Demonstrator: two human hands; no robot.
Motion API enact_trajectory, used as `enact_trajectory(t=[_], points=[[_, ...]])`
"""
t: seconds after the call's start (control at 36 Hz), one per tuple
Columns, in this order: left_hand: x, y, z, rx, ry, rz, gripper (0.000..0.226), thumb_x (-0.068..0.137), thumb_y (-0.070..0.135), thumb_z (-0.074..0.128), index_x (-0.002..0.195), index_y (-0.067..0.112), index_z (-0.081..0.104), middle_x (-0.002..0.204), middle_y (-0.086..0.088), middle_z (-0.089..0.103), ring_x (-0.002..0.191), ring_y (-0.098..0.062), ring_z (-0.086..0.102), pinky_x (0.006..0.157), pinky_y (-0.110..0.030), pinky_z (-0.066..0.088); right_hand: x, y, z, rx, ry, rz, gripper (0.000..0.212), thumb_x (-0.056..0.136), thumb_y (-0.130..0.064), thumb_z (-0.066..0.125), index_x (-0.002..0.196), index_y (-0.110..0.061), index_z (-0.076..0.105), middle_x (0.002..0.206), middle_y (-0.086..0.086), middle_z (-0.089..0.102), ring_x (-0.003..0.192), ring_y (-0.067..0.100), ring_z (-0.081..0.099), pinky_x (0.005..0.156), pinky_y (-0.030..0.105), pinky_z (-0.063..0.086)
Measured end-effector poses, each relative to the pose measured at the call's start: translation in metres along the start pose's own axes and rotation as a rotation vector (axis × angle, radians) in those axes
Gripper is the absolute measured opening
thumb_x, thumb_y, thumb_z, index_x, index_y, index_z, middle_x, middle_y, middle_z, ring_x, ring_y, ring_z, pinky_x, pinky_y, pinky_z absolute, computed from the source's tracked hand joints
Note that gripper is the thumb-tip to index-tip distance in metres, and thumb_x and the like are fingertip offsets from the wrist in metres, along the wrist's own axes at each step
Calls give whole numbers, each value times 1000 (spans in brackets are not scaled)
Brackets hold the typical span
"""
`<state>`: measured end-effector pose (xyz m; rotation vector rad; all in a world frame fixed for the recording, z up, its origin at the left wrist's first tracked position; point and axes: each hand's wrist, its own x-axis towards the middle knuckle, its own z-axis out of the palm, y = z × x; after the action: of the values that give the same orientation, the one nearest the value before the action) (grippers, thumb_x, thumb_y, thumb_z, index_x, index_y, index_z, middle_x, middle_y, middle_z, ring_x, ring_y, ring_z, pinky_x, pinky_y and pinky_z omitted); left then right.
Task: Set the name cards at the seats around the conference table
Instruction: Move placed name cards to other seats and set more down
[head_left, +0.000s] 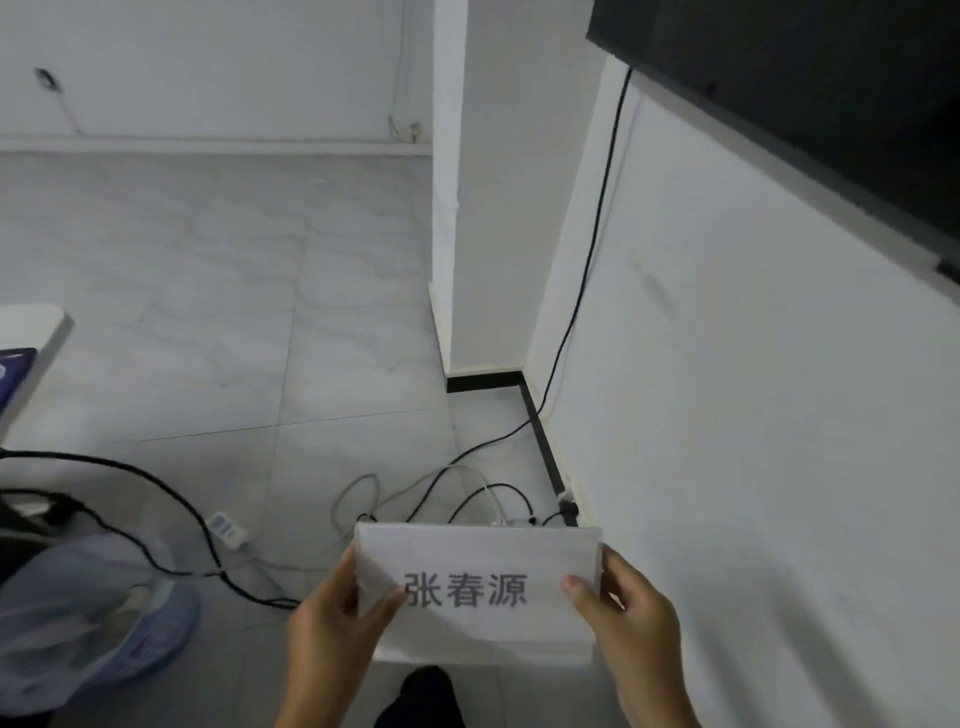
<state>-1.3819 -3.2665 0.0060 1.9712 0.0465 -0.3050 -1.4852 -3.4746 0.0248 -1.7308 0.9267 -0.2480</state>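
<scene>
left hand (332, 618) and right hand (628, 613) pinch the name cards (483, 592) at nine and three o'clock, thumbs over the front, print upright, likely for reading.

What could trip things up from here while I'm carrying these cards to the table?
Loose cables and a power strip sprawl across the floor ahead; a foot could snag them. The name cards are a stack pinched only at the edges by the left hand and right hand, so lower sheets might slip out.
</scene>
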Motion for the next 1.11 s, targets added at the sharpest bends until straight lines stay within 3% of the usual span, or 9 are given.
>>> enact_trajectory(t=[0.08, 0.19, 0.33, 0.53, 0.61, 0.75, 0.89, 1.03, 1.11], points=[[66, 14, 12, -36, 49, -31, 68, 65, 1, 76, 127, 2, 48, 70, 14, 60, 68, -4, 55, 54, 2, 41, 68, -22, 27, -19, -8, -7, 43, 70, -11, 73, 112, -15, 65, 96, 11, 72, 89, 21, 66, 67, 22, 49], [160, 53, 11, -72, 26, -51, 60, 70, 1, 72, 126, 2, 49, 100, -18, 69, 82, -20, 59, 75, -23, 47, 155, -69, 72, -27, -14, -42, 45, 71, -11, 72, 115, -14, 63, 101, 7, 70, 90, 18, 64, 59, 5, 48], [267, 104, -4, -76, 92, 23, 51, 70, -7, 69, 118, -2, 54, 69, 16, 58, 67, -5, 59, 49, 0, 42, 241, -141, 121, -34, -37, -93, 45, 73, -10, 71, 117, -11, 61, 106, 7, 69, 94, 19, 63, 61, 3, 47], [379, 115, -13, -133, 123, -73, 57, 69, -5, 71, 121, 8, 54, 77, 5, 66, 70, -6, 64, 55, -8, 49, 344, -199, 187, -79, -127, -80, 41, 72, -10, 72, 112, -11, 64, 95, 5, 71, 83, 13, 64, 60, 5, 48], [430, 116, -19, -153, 166, -110, 59, 67, -9, 71, 121, 6, 55, 71, 9, 64, 55, 11, 61, 50, -1, 43, 394, -221, 225, -106, -182, -87, 41, 72, -10, 72, 112, -11, 64, 94, 7, 71, 81, 12, 64, 60, 5, 48], [540, 121, -33, -152, 316, -148, 63, 63, -5, 76, 121, 8, 55, 43, 21, 62, 46, 19, 51, 50, 1, 40, 492, -271, 300, -106, -294, -125, 44, 71, -10, 73, 114, -9, 63, 100, 11, 71, 90, 22, 65, 78, 30, 54], [645, 154, -66, -79, 442, -122, 57, 64, 8, 77, 117, 17, 60, 51, 12, 63, 49, 3, 54, 49, -4, 39, 584, -338, 379, -150, -388, -232, 41, 69, -11, 75, 109, -9, 66, 96, 9, 72, 75, 8, 64, 63, 4, 47], [712, 157, -101, -75, 518, -140, 55, 65, 7, 76, 116, 19, 60, 68, 13, 68, 60, 13, 60, 52, -1, 43, 630, -389, 447, -162, -478, -280, 41, 72, -16, 73, 112, -13, 64, 97, 6, 71, 86, 12, 65, 65, 7, 49], [737, 146, -117, -176, 576, -195, 62, 62, 6, 79, 118, 20, 59, 68, 13, 71, 68, -2, 64, 64, -10, 51, 649, -409, 489, -182, -542, -283, 42, 71, -8, 73, 112, -10, 63, 91, 6, 69, 73, -3, 62, 57, -1, 44]])
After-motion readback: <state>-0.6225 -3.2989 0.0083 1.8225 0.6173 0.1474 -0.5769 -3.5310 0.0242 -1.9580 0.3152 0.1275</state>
